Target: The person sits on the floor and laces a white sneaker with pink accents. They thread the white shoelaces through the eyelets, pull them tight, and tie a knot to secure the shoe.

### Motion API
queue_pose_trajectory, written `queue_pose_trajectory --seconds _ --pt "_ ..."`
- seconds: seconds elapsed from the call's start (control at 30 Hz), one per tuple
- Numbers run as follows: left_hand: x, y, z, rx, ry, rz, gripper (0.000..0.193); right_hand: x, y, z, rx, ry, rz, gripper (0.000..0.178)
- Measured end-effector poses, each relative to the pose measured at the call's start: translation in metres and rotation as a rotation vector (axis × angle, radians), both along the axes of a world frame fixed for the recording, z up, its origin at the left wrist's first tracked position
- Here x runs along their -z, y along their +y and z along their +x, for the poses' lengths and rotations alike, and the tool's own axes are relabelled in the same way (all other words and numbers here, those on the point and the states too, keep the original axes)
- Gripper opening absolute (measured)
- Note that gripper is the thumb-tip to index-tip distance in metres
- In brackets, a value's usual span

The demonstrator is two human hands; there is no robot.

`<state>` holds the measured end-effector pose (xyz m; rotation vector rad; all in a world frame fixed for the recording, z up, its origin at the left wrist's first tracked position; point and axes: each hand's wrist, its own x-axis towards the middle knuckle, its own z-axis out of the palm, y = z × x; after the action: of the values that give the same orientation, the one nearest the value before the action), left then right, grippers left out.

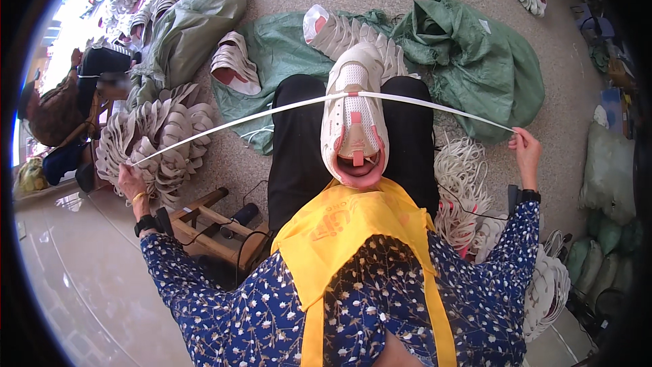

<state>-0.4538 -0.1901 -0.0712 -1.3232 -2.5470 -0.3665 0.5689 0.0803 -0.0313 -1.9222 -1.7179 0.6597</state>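
A white sneaker upper with pink trim (pixel 354 136) rests between my knees, its heel opening toward me. A long white shoelace (pixel 272 110) runs through it near the toe end and stretches out to both sides. Far out on the left, my left hand (pixel 131 182) pinches one end of the lace. On the right, at about the same distance, my right hand (pixel 526 151) pinches the other end. Both arms are spread wide, and the lace bows gently between shoe and hands.
Stacked shoe uppers (pixel 156 139) lie beside my left hand. White laces (pixel 462 183) are heaped by my right knee. Green sacks (pixel 468 61) lie ahead, with more uppers (pixel 356 37) on them. A wooden stool (pixel 217 221) stands at left, and another person (pixel 61 109) sits beyond.
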Motion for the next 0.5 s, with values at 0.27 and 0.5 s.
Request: queue_pose_trajectory --seconds 0.27,0.5 --pt "-0.011 -0.007 -0.040 -0.103 0.049 -0.018 0.011 -0.019 0.016 0.072 0.106 -0.083 -0.015 0.023" --pt "0.001 -0.002 -0.039 -0.081 0.018 -0.099 0.014 -0.018 0.002 0.143 0.166 -0.111 -0.035 0.023"
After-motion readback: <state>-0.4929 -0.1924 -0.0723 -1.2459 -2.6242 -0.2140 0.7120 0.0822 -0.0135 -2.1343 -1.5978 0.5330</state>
